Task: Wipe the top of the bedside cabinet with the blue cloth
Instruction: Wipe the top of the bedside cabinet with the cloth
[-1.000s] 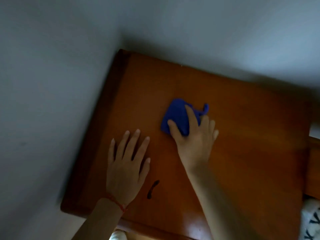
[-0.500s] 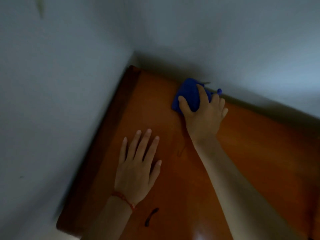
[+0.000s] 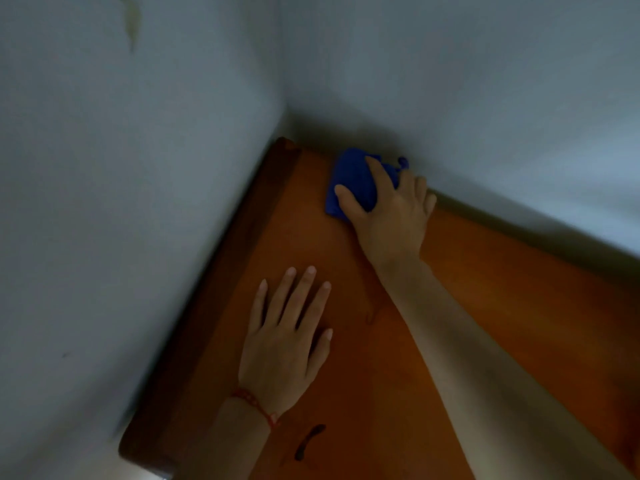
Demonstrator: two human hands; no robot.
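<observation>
The orange-brown wooden top of the bedside cabinet (image 3: 540, 306) fills the lower right of the view. A bunched blue cloth (image 3: 353, 178) lies at its far edge, close to the back wall. My right hand (image 3: 391, 216) presses down on the cloth, thumb and forefinger spread over it. Nearer to me, my left hand (image 3: 287, 337) rests flat on the wood with fingers apart and holds nothing. A red string circles its wrist.
Two pale walls (image 3: 485, 81) meet in a corner just beyond the cabinet's far left corner. A small dark mark (image 3: 308, 445) lies on the wood near the front edge. The cabinet's dark left edge (image 3: 221, 278) runs along the left wall.
My right hand has pushed the cloth from the middle of the top away to the far edge by the wall. My left hand has stayed flat on the wood.
</observation>
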